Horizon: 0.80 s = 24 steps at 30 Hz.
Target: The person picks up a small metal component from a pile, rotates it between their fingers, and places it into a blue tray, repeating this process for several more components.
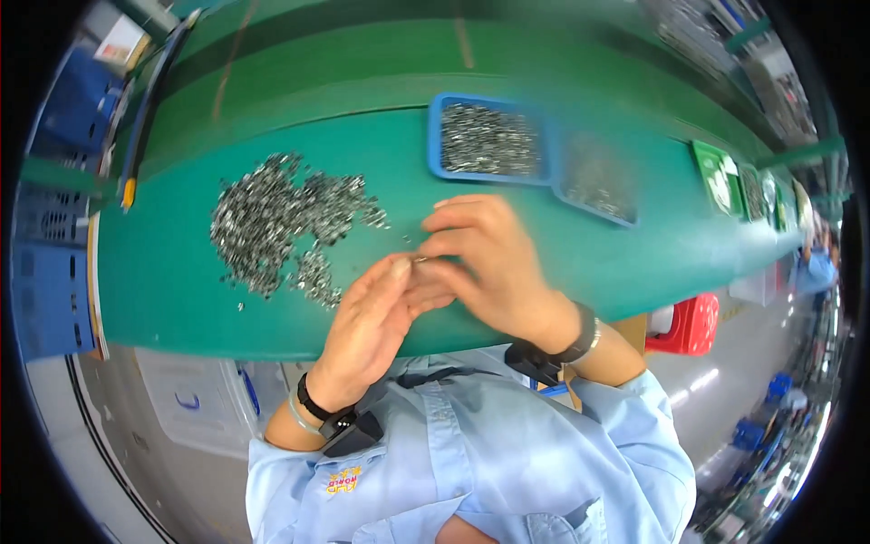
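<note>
My left hand (pixel 370 317) and my right hand (pixel 485 263) meet over the near part of the green tabletop (pixel 163 299). Between their fingertips is a small metal part (pixel 420 260), too tiny to name. The left thumb and fingers pinch it; the right thumb and a finger close in from the other side, with other right fingers curled above. Just left of my hands spreads a loose pile of small shiny metal parts (pixel 263 218). Beyond my right hand lies a blue tray (pixel 435 136) holding many thin metal pieces.
A second blue tray (pixel 625 220) with metal pieces adjoins the first, blurred. Green trays (pixel 716 177) stand farther right. Past the tabletop runs a green belt-like surface (pixel 362 54). Blue crates (pixel 54 299) are at far left; a red container (pixel 693 324) sits below the table's right edge.
</note>
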Motion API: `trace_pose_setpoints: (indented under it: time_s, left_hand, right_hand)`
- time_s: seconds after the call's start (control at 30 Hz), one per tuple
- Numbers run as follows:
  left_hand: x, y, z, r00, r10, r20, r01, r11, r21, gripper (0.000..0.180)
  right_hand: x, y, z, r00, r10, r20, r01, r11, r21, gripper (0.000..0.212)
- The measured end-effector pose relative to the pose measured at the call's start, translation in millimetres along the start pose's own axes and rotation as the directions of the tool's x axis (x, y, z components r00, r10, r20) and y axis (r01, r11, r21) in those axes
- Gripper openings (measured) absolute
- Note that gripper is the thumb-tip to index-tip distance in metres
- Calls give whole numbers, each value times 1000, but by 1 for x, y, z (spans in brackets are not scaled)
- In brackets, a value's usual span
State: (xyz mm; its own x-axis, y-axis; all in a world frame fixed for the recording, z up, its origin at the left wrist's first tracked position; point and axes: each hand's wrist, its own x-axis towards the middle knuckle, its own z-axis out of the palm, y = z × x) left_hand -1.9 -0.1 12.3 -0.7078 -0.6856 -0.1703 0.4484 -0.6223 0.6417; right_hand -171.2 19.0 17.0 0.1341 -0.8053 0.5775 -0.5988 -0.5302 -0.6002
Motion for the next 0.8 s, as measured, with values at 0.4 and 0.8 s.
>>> trace_pose_setpoints:
  time_s: [0.4,0.8]
  left_hand:
    - [14,-12,-5,1000,-7,5,6,995,97,33]
    - [48,3,6,998,-14,-67,-17,898,-439,47]
  right_hand:
    - [-29,-3,10,986,119,-119,-115,993,38,18]
    - [-12,21,-8,975,78,-209,-90,995,-47,14]
